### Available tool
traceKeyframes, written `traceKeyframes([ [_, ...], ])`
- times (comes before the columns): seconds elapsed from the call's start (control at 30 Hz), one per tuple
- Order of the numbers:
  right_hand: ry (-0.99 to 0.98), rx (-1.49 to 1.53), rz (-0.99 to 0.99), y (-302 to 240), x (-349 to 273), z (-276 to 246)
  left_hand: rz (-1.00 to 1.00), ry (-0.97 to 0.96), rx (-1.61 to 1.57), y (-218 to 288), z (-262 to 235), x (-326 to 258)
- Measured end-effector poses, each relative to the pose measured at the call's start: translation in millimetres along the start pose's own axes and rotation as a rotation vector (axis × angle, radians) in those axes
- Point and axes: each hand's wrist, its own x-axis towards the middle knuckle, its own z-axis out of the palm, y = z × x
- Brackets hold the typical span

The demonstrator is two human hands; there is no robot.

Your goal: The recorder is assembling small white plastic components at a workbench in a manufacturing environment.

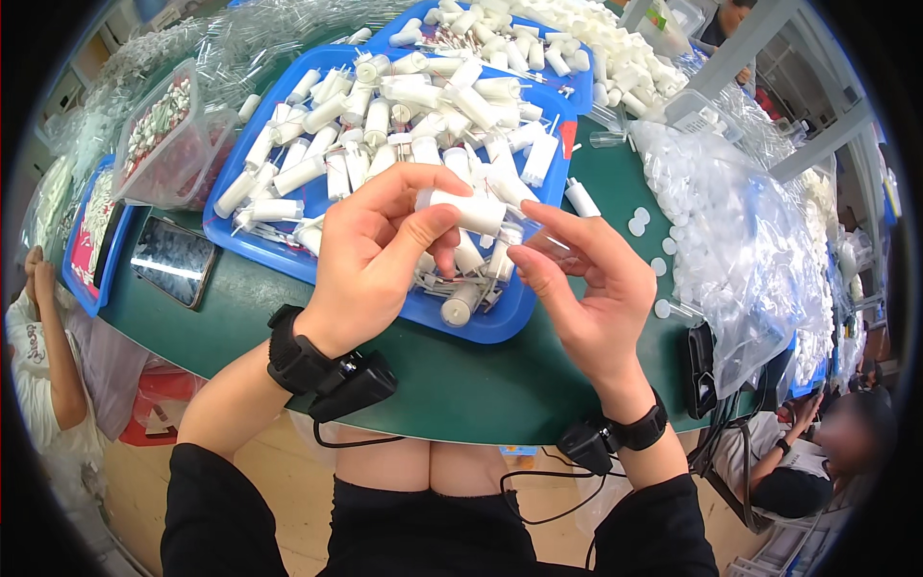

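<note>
Over the near part of a blue tray [524, 313], my left hand [370, 255] pinches a white cylinder [468, 210] between thumb and fingers. The cylinder lies nearly level, its free end pointing right. My right hand [601, 288] is just to the right, thumb and forefinger close to that end. A clear plastic tube [550, 244] shows in the right hand's fingers, partly hidden by them. Below and behind both hands, the tray is heaped with similar white cylinders [413, 91], several with thin sticks and reddish threads at their ends.
A second blue tray [584, 96] of white pieces stands behind. Left are a phone [173, 260], a clear tub [159, 144] and a small blue tray [82, 288]. White discs [658, 266] and a plastic bag [731, 260] lie right on the green table [260, 332]. Other people sit at both sides.
</note>
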Motion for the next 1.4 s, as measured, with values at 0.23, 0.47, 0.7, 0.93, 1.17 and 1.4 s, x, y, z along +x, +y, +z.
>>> traceKeyframes([
  [0.23,-0.115,-0.141,-0.108,-3.3,-0.1,-2.4,-0.141,-0.094,-0.053,-0.2,4.0,-0.9],
  [0.47,-0.037,-0.137,-0.089,2.9,3.6,-10.1,0.003,-0.069,0.140,1.0,6.4,-2.4],
  [0.7,-0.097,-0.062,-0.087,-0.8,1.1,-3.5,-0.069,-0.026,0.117,4.3,6.1,-6.5],
  [0.93,-0.183,0.200,0.112,-8.4,2.1,-8.7,-0.023,0.020,0.029,11.1,13.4,-4.6],
  [1.17,-0.068,0.183,0.077,-4.9,-0.9,-6.1,-0.065,0.065,-0.041,6.7,8.3,-2.7],
  [1.4,-0.093,-0.004,-0.031,-4.8,-4.4,-4.8,-0.027,0.007,-0.007,2.4,2.5,-6.0],
])
